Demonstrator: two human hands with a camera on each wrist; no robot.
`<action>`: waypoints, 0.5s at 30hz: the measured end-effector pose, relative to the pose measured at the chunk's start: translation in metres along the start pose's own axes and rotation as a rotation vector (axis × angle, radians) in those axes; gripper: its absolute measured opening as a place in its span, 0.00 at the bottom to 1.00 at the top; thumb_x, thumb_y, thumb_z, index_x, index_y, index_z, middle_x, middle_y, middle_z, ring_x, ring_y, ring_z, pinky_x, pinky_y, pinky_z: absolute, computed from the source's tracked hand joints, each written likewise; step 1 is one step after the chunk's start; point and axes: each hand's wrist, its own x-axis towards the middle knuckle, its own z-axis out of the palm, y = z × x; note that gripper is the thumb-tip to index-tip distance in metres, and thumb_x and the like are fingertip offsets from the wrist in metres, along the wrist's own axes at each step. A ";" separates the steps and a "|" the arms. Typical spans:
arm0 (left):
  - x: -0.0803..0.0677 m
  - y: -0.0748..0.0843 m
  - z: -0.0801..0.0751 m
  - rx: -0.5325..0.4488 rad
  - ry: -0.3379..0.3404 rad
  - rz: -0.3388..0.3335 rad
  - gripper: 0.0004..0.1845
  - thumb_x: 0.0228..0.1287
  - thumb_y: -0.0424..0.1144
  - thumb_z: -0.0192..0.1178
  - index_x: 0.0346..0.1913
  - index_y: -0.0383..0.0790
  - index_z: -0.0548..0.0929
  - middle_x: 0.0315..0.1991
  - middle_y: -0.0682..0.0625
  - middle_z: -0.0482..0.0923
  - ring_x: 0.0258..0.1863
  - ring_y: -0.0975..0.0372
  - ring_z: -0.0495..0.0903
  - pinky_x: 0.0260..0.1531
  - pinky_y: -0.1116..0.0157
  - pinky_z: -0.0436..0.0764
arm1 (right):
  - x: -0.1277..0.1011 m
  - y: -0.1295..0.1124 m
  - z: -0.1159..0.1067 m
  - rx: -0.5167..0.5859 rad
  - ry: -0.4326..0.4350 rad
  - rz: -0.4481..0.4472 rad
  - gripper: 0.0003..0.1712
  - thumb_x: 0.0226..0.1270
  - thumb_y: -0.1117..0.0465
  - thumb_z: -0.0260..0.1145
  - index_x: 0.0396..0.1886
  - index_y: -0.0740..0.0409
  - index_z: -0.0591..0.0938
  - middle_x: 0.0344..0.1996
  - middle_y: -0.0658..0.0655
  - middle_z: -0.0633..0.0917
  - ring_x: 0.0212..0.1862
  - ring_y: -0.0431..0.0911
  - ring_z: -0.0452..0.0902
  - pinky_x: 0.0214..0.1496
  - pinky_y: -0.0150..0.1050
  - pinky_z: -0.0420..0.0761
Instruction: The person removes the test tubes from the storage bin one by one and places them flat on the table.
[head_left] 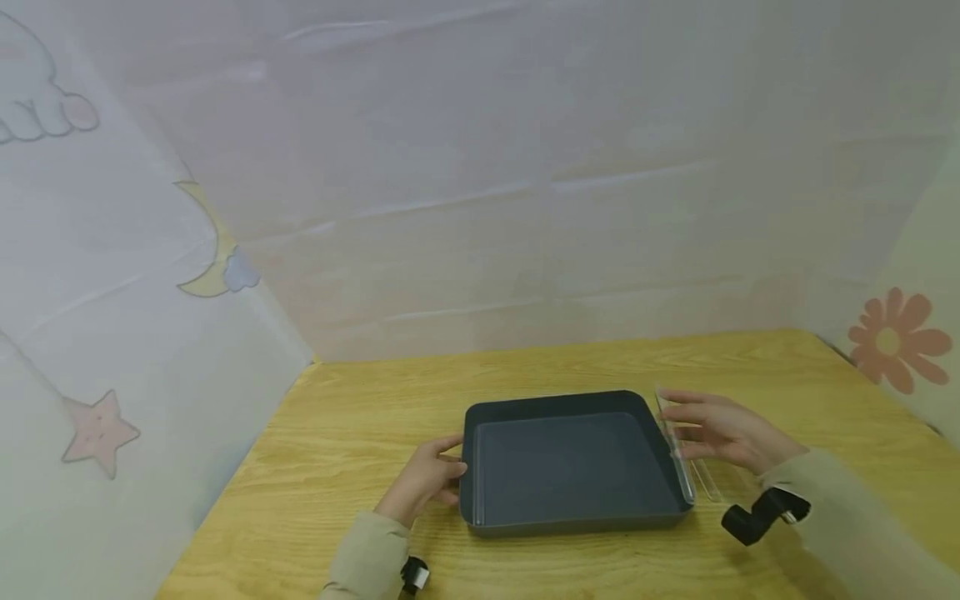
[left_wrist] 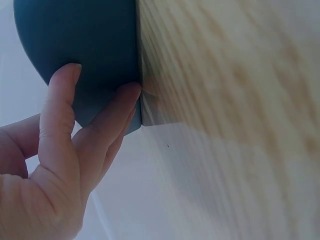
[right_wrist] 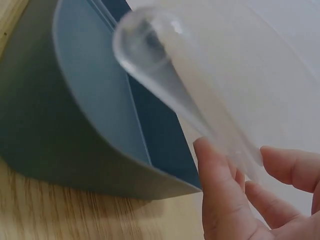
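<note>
A shallow dark grey-blue tray (head_left: 577,527) with rounded corners lies on the table, a narrow ridge along the left of its floor. At its left wall is my left hand (head_left: 423,479). The left wrist view shows extended fingertips (left_wrist: 134,90) against the outside of that wall, low by the tabletop. My right hand (head_left: 723,433) pinches a long clear plastic piece (head_left: 682,475) between thumb and fingers. It stands tilted along the tray's right side. Up close in the right wrist view, this clear piece (right_wrist: 145,55) has a rounded end overlapping the tray's rim.
The wood-grain table (head_left: 360,408) is enclosed by pale cloth walls, with a printed moon (head_left: 206,283) and star (head_left: 101,433) at left and a flower (head_left: 900,342) at right. Black camera mounts (head_left: 757,517) sit on both wrists.
</note>
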 end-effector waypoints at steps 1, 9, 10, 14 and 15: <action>0.000 0.000 0.000 0.001 -0.004 0.001 0.29 0.68 0.23 0.53 0.71 0.28 0.61 0.52 0.29 0.77 0.35 0.54 0.85 0.17 0.68 0.79 | -0.001 0.001 -0.003 0.020 -0.005 -0.004 0.31 0.74 0.62 0.58 0.72 0.46 0.60 0.47 0.53 0.75 0.44 0.44 0.75 0.44 0.43 0.82; 0.000 0.000 0.000 0.014 -0.006 0.005 0.29 0.67 0.23 0.53 0.71 0.26 0.61 0.53 0.27 0.76 0.37 0.54 0.84 0.17 0.68 0.79 | -0.007 0.003 -0.019 0.028 -0.026 -0.018 0.15 0.75 0.61 0.58 0.50 0.33 0.76 0.46 0.45 0.78 0.45 0.42 0.76 0.46 0.42 0.81; 0.000 0.000 0.001 0.016 -0.005 0.005 0.29 0.67 0.22 0.53 0.71 0.26 0.61 0.53 0.27 0.76 0.37 0.53 0.84 0.17 0.68 0.79 | -0.008 0.003 -0.021 0.027 -0.026 -0.017 0.15 0.75 0.61 0.58 0.49 0.32 0.77 0.45 0.44 0.79 0.45 0.41 0.76 0.46 0.41 0.81; 0.000 0.001 0.001 0.018 -0.001 -0.002 0.29 0.67 0.23 0.53 0.71 0.27 0.62 0.54 0.26 0.75 0.38 0.53 0.84 0.18 0.68 0.80 | -0.011 0.002 -0.027 0.024 -0.005 0.000 0.15 0.74 0.61 0.59 0.49 0.32 0.77 0.44 0.43 0.79 0.44 0.40 0.76 0.47 0.42 0.81; 0.000 0.001 0.001 0.019 0.000 -0.004 0.29 0.67 0.23 0.53 0.71 0.27 0.62 0.54 0.26 0.75 0.39 0.52 0.84 0.18 0.68 0.80 | -0.011 0.001 -0.028 0.024 0.004 0.005 0.15 0.74 0.61 0.59 0.49 0.32 0.77 0.44 0.43 0.79 0.44 0.40 0.76 0.47 0.42 0.81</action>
